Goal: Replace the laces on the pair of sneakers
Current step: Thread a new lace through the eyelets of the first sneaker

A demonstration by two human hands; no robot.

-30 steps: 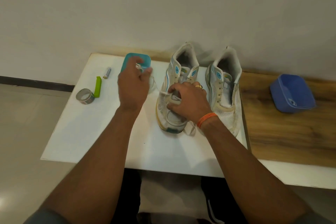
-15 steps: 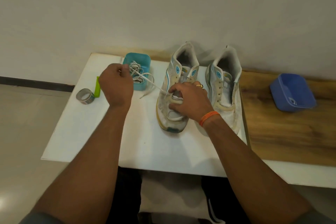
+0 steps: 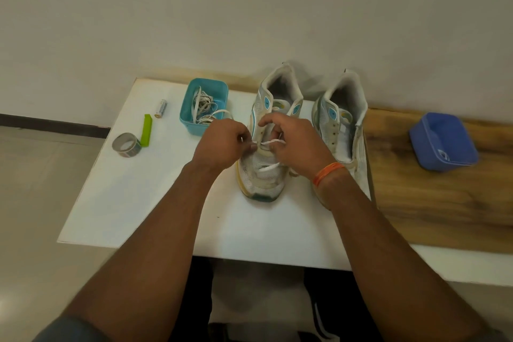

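Both my hands, left hand and right hand, pinched a flat white lace across the worn white mesh sneaker on the white table.

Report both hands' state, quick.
Left hand: pinching the white lace.
Right hand: fingers curled at the same lace on the left sneaker.
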